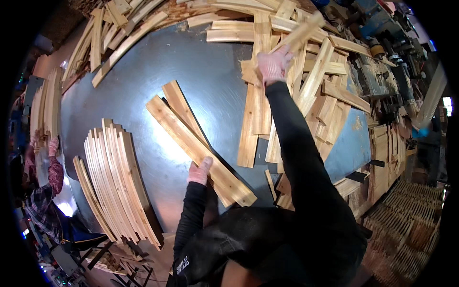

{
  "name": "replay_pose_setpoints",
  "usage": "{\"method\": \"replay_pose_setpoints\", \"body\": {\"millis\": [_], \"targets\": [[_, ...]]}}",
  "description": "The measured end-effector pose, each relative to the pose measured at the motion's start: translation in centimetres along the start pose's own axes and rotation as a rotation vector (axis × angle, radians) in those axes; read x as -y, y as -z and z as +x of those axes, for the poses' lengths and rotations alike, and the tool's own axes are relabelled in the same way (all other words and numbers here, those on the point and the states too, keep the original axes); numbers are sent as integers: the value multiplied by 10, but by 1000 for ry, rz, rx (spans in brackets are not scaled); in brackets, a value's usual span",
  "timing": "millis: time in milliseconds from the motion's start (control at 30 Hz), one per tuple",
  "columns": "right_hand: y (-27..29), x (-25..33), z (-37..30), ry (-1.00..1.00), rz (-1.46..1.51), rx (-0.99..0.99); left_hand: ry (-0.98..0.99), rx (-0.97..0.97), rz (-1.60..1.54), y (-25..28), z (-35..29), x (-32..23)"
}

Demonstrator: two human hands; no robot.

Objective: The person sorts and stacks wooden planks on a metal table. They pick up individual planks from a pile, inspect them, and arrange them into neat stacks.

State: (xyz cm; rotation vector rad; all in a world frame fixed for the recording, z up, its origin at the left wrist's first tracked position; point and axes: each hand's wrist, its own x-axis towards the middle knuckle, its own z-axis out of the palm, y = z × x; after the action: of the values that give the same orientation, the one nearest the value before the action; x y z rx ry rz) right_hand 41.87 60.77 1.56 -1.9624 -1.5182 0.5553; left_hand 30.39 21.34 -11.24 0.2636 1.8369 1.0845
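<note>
My left hand [201, 171], in a pale pink glove, is closed on the edge of a long wooden board [184, 136] near the middle of the metal table. Under it, crossing at an angle, lies a second board [178, 103]. My right hand [275, 65], also gloved, reaches far out over a loose pile of boards [313, 81] and grips a wooden strip [302, 32], smeared by motion. Its far end tilts up and to the right. To the left of my left hand, a row of narrow boards [114, 177] lies side by side.
The grey metal table [129, 95] carries it all. More wood strips [114, 28] lie at the far left. Another person [48, 191] handles a stack of boards [47, 105] at the left edge. Machinery [387, 57] stands at right, with stacked slats [406, 229] at lower right.
</note>
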Motion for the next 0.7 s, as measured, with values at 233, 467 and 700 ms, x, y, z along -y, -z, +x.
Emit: {"method": "replay_pose_setpoints", "body": {"millis": [233,467,700], "targets": [[80,-104,-271,547,-9,722,82,23,-527,-14,0,-21],[43,-69,-210,733,-496,110,-60,69,-540,-18,10,-17],[-6,-88,-113,591,-608,18,28,-31,-505,-20,-6,-44]]}}
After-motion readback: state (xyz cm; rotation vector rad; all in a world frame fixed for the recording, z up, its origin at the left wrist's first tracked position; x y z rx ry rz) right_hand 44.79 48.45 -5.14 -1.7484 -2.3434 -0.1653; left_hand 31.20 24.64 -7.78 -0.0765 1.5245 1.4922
